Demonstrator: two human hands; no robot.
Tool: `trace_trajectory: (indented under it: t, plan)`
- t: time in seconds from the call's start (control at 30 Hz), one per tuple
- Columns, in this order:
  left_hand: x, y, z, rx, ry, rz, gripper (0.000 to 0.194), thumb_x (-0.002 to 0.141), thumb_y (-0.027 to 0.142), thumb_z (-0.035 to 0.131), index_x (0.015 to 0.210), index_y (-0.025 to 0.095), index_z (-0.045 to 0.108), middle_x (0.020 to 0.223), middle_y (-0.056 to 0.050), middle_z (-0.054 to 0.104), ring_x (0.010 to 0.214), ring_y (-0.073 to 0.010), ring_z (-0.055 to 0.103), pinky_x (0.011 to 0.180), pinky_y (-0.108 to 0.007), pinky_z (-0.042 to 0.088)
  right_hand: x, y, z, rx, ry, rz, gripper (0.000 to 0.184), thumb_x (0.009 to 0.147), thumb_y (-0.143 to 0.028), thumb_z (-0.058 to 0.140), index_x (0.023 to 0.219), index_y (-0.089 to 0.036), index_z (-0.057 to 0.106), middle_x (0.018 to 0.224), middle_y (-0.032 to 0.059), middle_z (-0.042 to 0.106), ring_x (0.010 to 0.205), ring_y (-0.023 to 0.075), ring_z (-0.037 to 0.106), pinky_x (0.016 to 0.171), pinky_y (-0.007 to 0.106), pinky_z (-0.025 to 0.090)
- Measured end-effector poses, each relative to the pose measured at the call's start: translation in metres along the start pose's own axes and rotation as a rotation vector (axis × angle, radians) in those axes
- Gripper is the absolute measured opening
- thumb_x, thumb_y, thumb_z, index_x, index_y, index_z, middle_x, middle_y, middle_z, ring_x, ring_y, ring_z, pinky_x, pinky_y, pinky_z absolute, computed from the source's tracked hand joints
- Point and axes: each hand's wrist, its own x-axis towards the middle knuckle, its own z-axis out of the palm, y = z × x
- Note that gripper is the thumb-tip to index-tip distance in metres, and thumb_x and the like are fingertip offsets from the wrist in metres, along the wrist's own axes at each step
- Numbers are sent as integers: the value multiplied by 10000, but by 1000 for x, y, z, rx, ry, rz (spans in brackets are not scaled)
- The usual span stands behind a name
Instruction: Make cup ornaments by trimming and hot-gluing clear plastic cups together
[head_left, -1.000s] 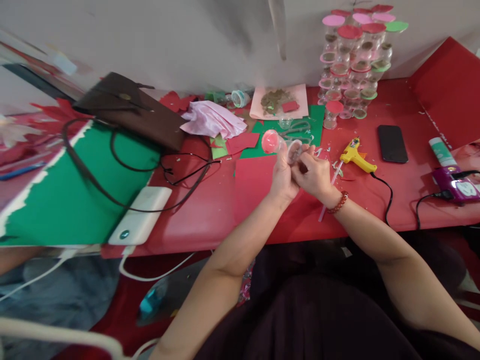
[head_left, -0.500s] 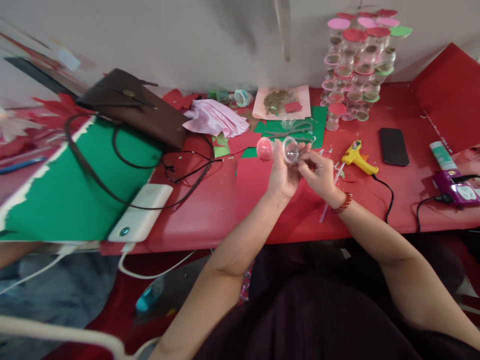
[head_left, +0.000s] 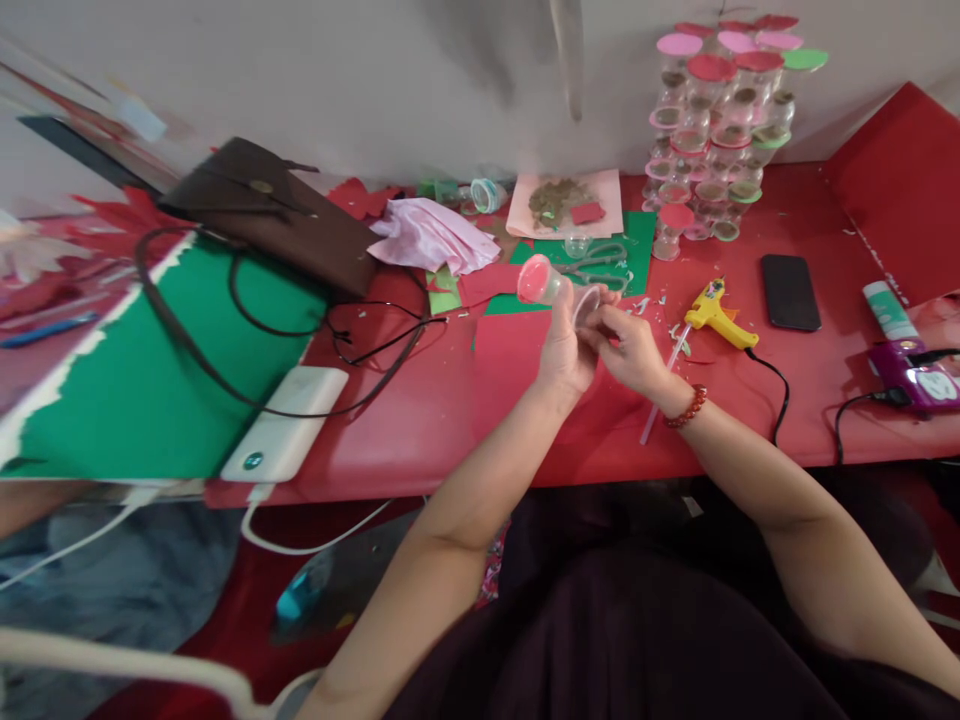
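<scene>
My left hand (head_left: 564, 350) is closed round a small clear plastic cup (head_left: 551, 288) with a pink paper disc on its end, held up over the red table (head_left: 420, 420). My right hand (head_left: 628, 348), with a red bead bracelet on its wrist, pinches at the cup's open rim right beside the left thumb. What the right fingertips hold, if anything, is too small to tell. Both hands hover above a red paper sheet (head_left: 510, 360).
A tower of stacked cups with paper lids (head_left: 712, 130) stands at the back right. A yellow glue gun (head_left: 716, 312), a black phone (head_left: 788, 291), scissors (head_left: 596, 262), a brown bag (head_left: 277, 215), green paper (head_left: 142, 370) and a white power bank (head_left: 289, 423) lie around.
The cup has been turned in my hands: its open mouth faced me half a second ago, and its pink end is tilted up to the left now. Both hands stayed together.
</scene>
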Motion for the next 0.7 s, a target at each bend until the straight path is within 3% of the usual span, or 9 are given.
trace_trajectory:
  t: [0.23,0.33,0.47,0.6,0.7]
  plan:
    - [3,2,1,-37,53,-35,441,986,512,555,696,214,700,744,-36,748,1036,-190,755,951,-290,563,-2,4,-2,-49,-12,-33,176,871,-192,561,794,-251,413,688,-53,519,586,91,472,581,249,400]
    - [0,4,2,-24,62,-79,473,998,533,521,685,226,698,731,-38,753,926,-178,748,829,-277,569,-1,9,-1,43,-10,10,185,878,-207,534,784,-260,383,674,-63,507,577,83,482,575,236,419]
    - [0,8,-2,17,69,-135,561,932,699,533,703,216,701,778,-66,770,753,-172,719,595,-268,508,0,11,-1,243,-3,122,153,929,-226,469,817,-272,376,677,-62,549,580,89,564,556,225,479]
    - [4,9,-6,-11,51,-76,564,850,767,606,822,220,737,813,-67,771,821,-192,745,579,-249,497,2,6,-2,277,57,147,173,897,-246,596,860,-271,429,712,-69,574,592,88,593,557,227,507]
    - [6,11,-7,-27,74,-78,571,843,780,608,875,226,744,807,-65,767,856,-203,753,583,-242,506,3,0,-3,310,71,156,74,909,-270,601,914,-259,528,744,-58,623,587,86,607,573,238,530]
